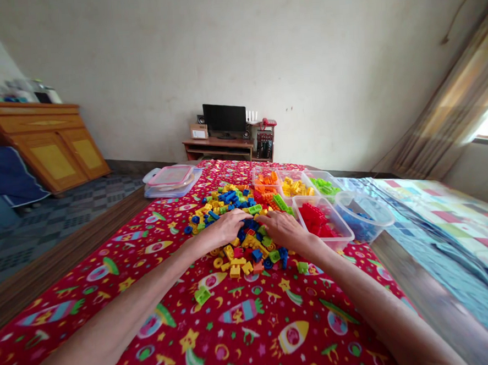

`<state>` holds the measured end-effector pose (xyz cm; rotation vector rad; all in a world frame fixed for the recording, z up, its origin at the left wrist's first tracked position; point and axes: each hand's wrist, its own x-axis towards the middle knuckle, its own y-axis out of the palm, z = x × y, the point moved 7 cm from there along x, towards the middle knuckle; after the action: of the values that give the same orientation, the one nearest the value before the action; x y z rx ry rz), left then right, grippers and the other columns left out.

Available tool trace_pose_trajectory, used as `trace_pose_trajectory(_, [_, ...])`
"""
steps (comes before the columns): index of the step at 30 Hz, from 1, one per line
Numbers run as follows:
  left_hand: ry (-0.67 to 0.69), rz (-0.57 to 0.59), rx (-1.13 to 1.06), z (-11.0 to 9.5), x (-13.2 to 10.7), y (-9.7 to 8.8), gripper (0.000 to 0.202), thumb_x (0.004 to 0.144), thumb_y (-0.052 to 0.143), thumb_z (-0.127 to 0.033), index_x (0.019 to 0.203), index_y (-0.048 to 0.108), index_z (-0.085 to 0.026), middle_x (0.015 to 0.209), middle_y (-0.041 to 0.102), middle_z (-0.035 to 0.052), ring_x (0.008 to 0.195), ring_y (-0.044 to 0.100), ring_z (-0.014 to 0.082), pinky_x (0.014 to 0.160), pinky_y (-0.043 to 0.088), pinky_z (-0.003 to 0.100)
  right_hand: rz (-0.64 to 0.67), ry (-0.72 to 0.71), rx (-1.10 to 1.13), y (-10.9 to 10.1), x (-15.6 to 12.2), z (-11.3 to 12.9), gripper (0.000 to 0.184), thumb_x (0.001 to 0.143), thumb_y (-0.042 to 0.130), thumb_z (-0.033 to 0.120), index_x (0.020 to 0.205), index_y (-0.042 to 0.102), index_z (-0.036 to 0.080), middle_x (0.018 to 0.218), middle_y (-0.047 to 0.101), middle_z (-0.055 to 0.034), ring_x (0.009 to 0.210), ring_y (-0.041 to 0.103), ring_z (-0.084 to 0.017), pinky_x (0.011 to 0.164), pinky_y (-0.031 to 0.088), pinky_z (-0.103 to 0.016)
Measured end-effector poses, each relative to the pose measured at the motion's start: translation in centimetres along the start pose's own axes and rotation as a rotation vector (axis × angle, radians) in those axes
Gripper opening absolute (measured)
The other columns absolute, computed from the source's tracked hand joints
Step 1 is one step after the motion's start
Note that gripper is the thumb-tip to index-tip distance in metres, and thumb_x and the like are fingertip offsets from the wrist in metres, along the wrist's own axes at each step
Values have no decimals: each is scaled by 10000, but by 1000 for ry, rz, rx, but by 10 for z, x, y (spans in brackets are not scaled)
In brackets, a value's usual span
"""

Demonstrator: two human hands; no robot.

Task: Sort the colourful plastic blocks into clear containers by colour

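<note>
A mixed heap of plastic toy bricks [251, 242] in yellow, blue, green, red and orange lies on a red patterned cloth [245, 342]. My left hand [230, 226] reaches into the heap from the left, fingers drawn together. Facing it from the right, my right hand [283, 229] bends its fingers down among the bricks. What either hand's fingertips hold, if anything, is hidden. Beside my right hand stands a clear box [346, 232] of red bricks. A lime green brick [202, 295] lies apart in front, and another green brick [302, 267] lies near my right wrist.
Behind the red box, clear containers hold orange bricks [267, 179], yellow bricks [296, 187] and light green bricks [325, 186]. A round tub [380, 215] at right has blue bricks. Stacked lids [171, 178] lie at the back left. A monitor [224, 117] stands on a far desk.
</note>
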<state>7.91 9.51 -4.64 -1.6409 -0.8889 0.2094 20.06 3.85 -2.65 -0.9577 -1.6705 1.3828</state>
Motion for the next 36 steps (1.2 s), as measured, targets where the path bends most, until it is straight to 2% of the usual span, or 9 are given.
trace_pose_trajectory(6, [-127,20,17,4,2,-18,361,868,423,-207,1133,668,-195,1138,684,80,1041,625,229,937,463,330,4,55,6,-5,2,-6,269,875,398,131,1059,590,174,893,682,-109,820,654,-230,658,438,-280])
trace_pose_trajectory(10, [-176,26,-57,7,-1,-29,382,863,437,-294,1162,656,-202,1017,732,41,921,665,198,842,497,277,7,75,14,-9,-1,-7,232,865,429,155,1020,602,157,873,688,-119,796,659,-236,635,423,-278])
trace_pose_trajectory(15, [-188,35,-125,5,-3,-39,390,843,464,-326,1147,663,-184,926,741,43,840,671,198,760,496,253,1,99,30,-10,-1,-11,236,895,403,186,1003,613,167,911,688,-123,830,653,-231,640,415,-275])
trace_pose_trajectory(24, [-263,19,-415,16,0,-34,480,872,383,-387,1195,584,-94,722,674,53,659,634,177,603,491,247,-37,105,61,-6,0,-14,253,933,398,261,998,624,168,916,684,-124,834,641,-224,675,432,-289])
trace_pose_trajectory(27, [-268,12,-495,15,0,-33,507,869,421,-442,1220,562,-103,693,655,36,623,616,167,580,480,244,-177,75,122,-20,-2,-9,284,940,423,298,1126,592,167,1012,670,-128,922,621,-219,728,440,-286])
trace_pose_trajectory(30, [-239,12,-552,6,1,-30,548,863,452,-490,1247,548,-111,665,646,22,609,612,162,558,462,234,-326,-14,200,-33,-5,3,356,933,461,317,1248,521,163,1103,644,-131,978,598,-207,749,438,-274])
trace_pose_trajectory(33, [-184,53,-589,-6,2,-25,606,836,500,-533,1263,542,-106,695,675,30,646,631,172,583,467,240,-347,-88,225,-32,-4,15,275,920,476,239,1164,569,152,1009,662,-110,890,603,-180,692,415,-247])
trace_pose_trajectory(36, [-187,81,-605,-9,1,-22,618,787,568,-533,1238,563,-111,880,723,75,784,666,201,672,502,260,-320,-88,190,-24,0,16,215,913,421,118,969,628,139,845,659,-79,735,581,-143,614,363,-230])
